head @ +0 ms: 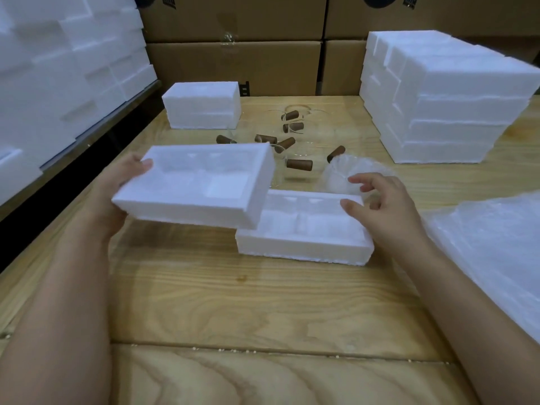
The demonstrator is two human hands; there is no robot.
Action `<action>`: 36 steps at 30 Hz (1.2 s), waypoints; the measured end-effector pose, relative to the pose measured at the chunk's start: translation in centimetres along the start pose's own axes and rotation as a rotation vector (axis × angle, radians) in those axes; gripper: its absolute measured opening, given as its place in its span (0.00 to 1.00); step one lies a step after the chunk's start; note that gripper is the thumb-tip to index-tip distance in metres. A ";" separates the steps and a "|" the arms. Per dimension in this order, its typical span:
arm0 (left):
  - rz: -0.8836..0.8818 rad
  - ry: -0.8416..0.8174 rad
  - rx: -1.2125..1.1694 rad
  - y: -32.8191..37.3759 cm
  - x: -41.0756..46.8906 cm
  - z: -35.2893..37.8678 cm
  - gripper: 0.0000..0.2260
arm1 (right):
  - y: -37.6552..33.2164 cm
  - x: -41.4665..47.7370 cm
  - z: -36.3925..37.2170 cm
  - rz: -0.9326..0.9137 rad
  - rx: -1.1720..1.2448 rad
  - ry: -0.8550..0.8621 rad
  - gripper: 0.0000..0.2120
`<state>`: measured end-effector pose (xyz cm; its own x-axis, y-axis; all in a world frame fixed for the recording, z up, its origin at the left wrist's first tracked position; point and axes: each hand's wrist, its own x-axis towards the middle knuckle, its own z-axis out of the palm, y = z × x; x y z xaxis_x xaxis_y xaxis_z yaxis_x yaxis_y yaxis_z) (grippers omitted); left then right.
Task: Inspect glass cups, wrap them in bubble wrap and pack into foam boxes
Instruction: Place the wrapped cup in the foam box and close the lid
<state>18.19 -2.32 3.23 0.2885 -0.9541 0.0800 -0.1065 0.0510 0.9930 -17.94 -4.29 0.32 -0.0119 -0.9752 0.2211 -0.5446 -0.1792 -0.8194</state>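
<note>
Foam half [193, 185], clamped in your left grip [121, 185], overlaps the foam box [304, 247] on the counter [263, 302]; your right grip [388, 209] is apart, thumb on the box rim.

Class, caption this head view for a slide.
Left hand holds raised foam tray; right hand hovers above tabletop foam tray.

Before us, a pale wooden worktop [233, 302] carries an open foam tray [304, 241], with glass cups [292, 143] with brown handles clustered behind it. A bubble-wrapped bundle [340, 173] lies beside them, a closed foam box [201, 105] at the back, stacked foam boxes [444, 112] and bubble wrap sheets [493, 247] on the right.
</note>
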 end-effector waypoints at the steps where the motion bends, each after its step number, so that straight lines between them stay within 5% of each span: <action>1: -0.020 0.019 0.001 -0.4 0.0 -0.5 0.08 | 0.0 0.0 -0.1 0.007 -0.012 -0.018 0.16; 7: -0.192 0.103 0.010 -1.9 0.1 -2.8 0.05 | 0.7 0.6 -1.7 0.081 -0.029 -0.017 0.15; 13: -0.290 0.119 0.374 -1.9 0.9 -3.1 0.03 | 1.4 1.2 -3.2 0.143 -0.051 0.048 0.14; 20: -0.367 0.129 0.474 -1.9 0.9 -2.9 0.11 | 1.5 1.0 -2.2 0.119 -0.033 0.032 0.12; 23: -0.183 0.311 0.532 -0.9 0.5 -2.4 0.23 | 1.6 1.2 -2.5 0.090 0.004 0.188 0.06; 26: 0.188 0.470 0.370 1.4 0.3 0.4 0.11 | 2.3 1.6 -3.3 0.035 0.024 0.372 0.07; 29: 0.362 0.222 0.259 3.4 -0.1 6.6 0.04 | 3.3 2.3 -3.4 0.120 0.096 0.277 0.16; 33: 0.271 -0.285 0.423 4.3 -0.9 14.4 0.08 | 3.4 2.7 -3.1 0.267 0.288 0.126 0.14; 36: 0.201 -0.514 0.598 3.1 -0.6 18.1 0.16 | 3.4 2.9 -2.8 0.259 0.337 0.130 0.13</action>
<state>0.50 -6.88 4.70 -0.2471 -0.9673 0.0574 -0.6420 0.2077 0.7381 -22.18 -7.35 -0.29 -0.2291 -0.9729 0.0325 -0.2062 0.0158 -0.9784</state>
